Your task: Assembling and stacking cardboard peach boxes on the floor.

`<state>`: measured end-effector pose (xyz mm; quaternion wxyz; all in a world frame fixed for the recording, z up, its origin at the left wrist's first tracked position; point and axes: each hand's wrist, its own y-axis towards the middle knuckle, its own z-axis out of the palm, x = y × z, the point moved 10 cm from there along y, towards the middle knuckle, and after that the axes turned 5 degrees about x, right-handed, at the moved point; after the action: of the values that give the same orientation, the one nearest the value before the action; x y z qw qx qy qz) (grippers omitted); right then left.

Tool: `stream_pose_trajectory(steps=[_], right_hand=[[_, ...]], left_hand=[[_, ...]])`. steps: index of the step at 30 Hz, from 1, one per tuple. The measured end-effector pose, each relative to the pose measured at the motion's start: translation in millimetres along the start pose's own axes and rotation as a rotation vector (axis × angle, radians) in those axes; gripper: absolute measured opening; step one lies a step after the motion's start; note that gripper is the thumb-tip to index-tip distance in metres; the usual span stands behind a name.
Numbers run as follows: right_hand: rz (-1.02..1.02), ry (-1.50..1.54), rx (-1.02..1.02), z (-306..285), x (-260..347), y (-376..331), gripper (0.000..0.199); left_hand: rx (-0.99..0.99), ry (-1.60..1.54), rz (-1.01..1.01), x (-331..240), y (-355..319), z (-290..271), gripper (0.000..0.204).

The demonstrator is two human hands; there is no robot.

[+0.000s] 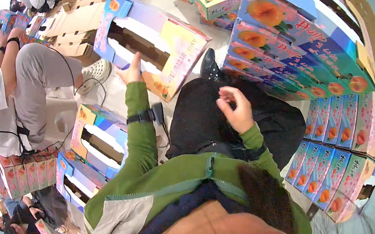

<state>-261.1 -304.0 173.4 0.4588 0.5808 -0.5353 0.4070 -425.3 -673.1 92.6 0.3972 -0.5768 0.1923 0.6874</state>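
A printed cardboard fruit carton [182, 42] with a long cut-out in its top lies in front of me. It is blue, lilac and yellow with orange fruit pictures. My left hand [130, 73] is at its near edge, thumb over the top face and the other fingers against the side, seemingly gripping that edge. Above my dark-trousered lap, my right hand [237, 111] is loosely curled, thumb apart from the fingers, with nothing visible in it. No contents show through the carton's dark opening.
Stacked matching cartons [278, 48] rise at the front right, with more upright cartons [321, 174] to my right. Further cartons [98, 144] stand by my left elbow. A seated person [29, 85] is at the left, near flattened brown cardboard [77, 21] and a cable.
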Motion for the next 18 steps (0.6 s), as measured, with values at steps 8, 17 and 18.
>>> stream_pose_trajectory(steps=[8, 17, 18], right_hand=[[-0.157, -0.032, -0.111, 29, 44, 1, 0.123], [-0.375, 0.17, -0.228, -31, 90, -55, 0.117], [-0.376, 0.134, -0.296, -43, 97, -66, 0.113]], left_hand=[[0.147, -0.27, 0.009, -48, -132, 5, 0.059], [0.687, -0.326, -0.127, -79, -227, 45, 0.05], [0.717, -0.327, -0.118, -81, -239, 51, 0.05]])
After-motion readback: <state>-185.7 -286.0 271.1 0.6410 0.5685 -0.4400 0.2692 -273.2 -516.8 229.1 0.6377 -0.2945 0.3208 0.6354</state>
